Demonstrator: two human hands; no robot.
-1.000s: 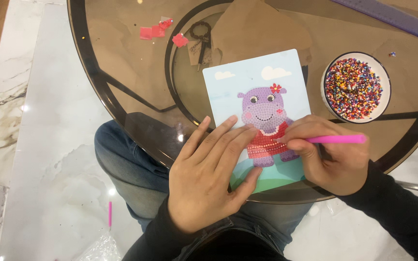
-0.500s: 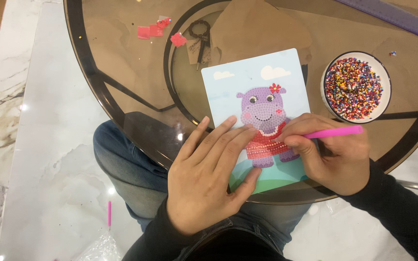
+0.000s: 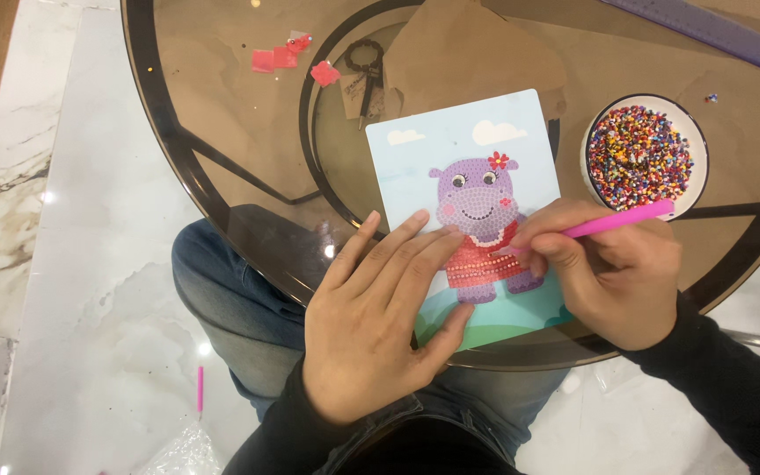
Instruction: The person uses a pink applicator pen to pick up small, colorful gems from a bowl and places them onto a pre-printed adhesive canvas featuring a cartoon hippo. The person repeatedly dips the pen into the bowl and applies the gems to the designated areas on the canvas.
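A square picture card with a purple hippo in a red dress lies on the round glass table. My left hand lies flat on the card's lower left part, fingers spread. My right hand grips a pink pen, whose tip touches the hippo's dress by the neck. A white bowl full of mixed coloured beads stands just right of the card.
Small black scissors and pink scraps lie at the table's far side on brown paper. A purple ruler runs along the top right. On the marble floor lie a second pink pen and a plastic bag.
The pink pen has tilted, its free end rising toward the bowl. My left hand has stayed flat on the card.
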